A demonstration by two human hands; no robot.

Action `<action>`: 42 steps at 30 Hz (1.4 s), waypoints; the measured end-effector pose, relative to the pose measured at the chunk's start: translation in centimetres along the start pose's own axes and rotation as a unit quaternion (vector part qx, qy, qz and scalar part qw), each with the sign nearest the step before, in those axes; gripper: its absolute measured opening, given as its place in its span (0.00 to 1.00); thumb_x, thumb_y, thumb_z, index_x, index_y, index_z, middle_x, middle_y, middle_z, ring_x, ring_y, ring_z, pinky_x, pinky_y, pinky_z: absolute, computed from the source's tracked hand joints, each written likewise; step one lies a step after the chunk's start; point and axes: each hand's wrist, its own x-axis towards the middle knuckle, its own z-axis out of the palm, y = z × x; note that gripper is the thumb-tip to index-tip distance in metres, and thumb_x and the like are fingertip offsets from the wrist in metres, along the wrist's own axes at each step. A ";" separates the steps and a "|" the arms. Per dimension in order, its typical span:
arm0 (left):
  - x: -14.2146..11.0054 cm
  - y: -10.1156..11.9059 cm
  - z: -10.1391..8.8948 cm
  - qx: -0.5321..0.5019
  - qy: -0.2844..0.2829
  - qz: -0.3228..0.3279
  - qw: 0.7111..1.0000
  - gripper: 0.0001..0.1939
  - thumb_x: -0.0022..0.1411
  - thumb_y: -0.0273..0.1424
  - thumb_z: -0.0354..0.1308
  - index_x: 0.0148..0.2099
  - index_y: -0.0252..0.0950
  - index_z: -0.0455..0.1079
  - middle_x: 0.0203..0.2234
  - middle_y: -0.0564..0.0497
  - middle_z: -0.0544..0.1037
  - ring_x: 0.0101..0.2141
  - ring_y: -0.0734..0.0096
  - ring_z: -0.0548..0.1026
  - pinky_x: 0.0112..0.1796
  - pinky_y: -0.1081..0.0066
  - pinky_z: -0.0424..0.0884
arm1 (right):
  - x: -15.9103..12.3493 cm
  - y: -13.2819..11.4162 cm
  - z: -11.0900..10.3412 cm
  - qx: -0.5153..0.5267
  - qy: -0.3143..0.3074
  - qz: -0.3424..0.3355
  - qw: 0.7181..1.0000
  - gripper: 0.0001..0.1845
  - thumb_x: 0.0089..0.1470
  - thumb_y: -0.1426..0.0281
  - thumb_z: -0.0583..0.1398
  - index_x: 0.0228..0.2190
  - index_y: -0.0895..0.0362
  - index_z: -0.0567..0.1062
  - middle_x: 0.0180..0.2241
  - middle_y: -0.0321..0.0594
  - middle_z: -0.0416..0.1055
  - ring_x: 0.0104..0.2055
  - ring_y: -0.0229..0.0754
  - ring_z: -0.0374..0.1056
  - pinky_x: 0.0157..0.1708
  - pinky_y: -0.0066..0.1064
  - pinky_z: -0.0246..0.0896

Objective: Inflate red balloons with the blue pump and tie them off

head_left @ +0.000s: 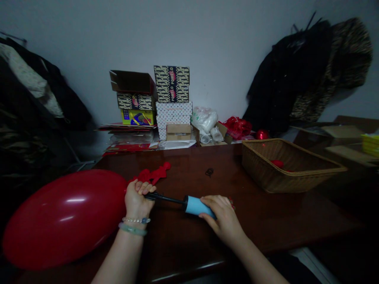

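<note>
**Figure.** Two-handed hold on a hand pump and an inflated balloon, viewed from the head.

A large, glossy red balloon (pixel 63 219) lies at the lower left of the frame, resting against the near edge of a dark, polished wooden worktop (pixel 189 169). Its taut skin suggests a very light, slippery and easily punctured object, best controlled at the narrow neck rather than on the curved body. The neck itself is hidden.

The left hand (pixel 135 199) forms a closed grip, fingers together, where the balloon meets the black nozzle (pixel 156 196). A pale green bangle (pixel 132 228) and a beaded bracelet (pixel 136 220) encircle the left wrist. The right hand (pixel 220 218) is clamped over the light blue barrel of the hand pump (pixel 195 206), which lies almost level just above the worktop.

Limp red balloons (pixel 152 174) lie just beyond the left hand. At the upper right of the worktop stands a wicker basket (pixel 266 177) holding a small red object (pixel 277 163). Stacked patterned cardboard boxes (pixel 171 85) stand beyond the far edge of the worktop, at upper centre.
</note>
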 end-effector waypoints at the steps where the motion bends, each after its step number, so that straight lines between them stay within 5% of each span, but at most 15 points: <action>1: 0.0 -0.1 0.0 0.001 0.001 -0.001 1.000 0.19 0.55 0.23 0.50 0.19 0.37 0.45 0.08 0.61 0.50 0.10 0.82 0.52 0.17 0.76 0.54 | 0.0 0.0 0.0 0.000 0.001 0.000 1.000 0.17 0.58 0.64 0.61 0.49 0.55 0.71 0.45 0.47 0.74 0.45 0.50 0.68 0.45 0.44 0.62; 32: -1.9 -5.4 0.7 0.015 0.015 -0.058 0.998 0.20 0.59 0.26 0.51 0.20 0.37 0.45 0.10 0.61 0.47 0.11 0.82 0.50 0.17 0.77 0.52 | -0.3 -1.6 1.6 0.010 0.026 0.007 1.000 0.17 0.54 0.67 0.65 0.45 0.56 0.71 0.41 0.46 0.75 0.42 0.50 0.69 0.43 0.43 0.63; 42: -1.8 -5.4 0.3 0.034 0.014 -0.049 0.998 0.22 0.60 0.31 0.54 0.21 0.38 0.45 0.11 0.62 0.47 0.11 0.82 0.51 0.17 0.76 0.53 | -0.5 -1.6 1.7 0.005 0.009 0.013 1.000 0.21 0.50 0.67 0.67 0.46 0.55 0.71 0.43 0.45 0.75 0.43 0.49 0.69 0.43 0.42 0.64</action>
